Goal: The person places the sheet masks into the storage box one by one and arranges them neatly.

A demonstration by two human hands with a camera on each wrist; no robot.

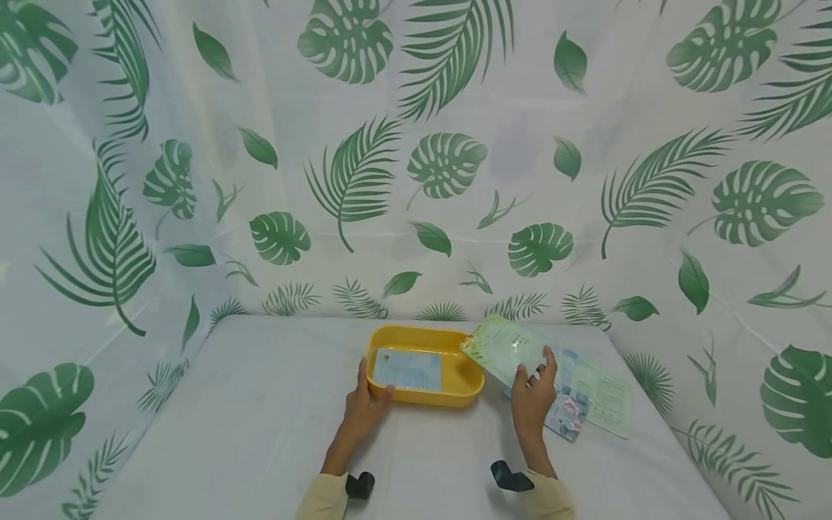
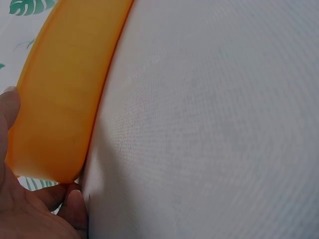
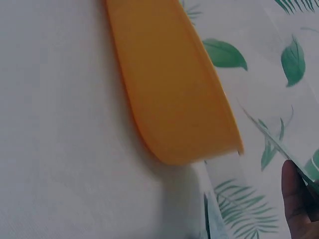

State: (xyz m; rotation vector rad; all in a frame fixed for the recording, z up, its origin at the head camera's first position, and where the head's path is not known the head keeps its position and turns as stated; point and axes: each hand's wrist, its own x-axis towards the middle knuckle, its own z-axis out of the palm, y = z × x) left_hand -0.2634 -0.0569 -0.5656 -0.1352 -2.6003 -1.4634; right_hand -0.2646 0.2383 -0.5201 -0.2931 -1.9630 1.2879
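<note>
A yellow plastic tray [image 1: 416,396] stands on the white table, and a light blue printed packet [image 1: 407,370] lies flat in its left part. My left hand [image 1: 364,410] grips the tray's front left corner, thumb at the front rim and fingers along the left side. In the left wrist view the tray's wall [image 2: 65,99] rises beside that hand's fingers. Pinched in my right hand [image 1: 533,397] is a flat green packet [image 1: 503,348], tilted, its far left corner overlapping the tray's right end. The right wrist view catches this packet [image 3: 284,147] nearly edge-on.
To the right of the tray, beside and partly behind my right hand, lie a blue floral packet [image 1: 570,415] and a pale green packet [image 1: 612,404], overlapping. A leaf-printed white curtain [image 1: 442,238] encloses the table [image 1: 260,433] at the back and sides.
</note>
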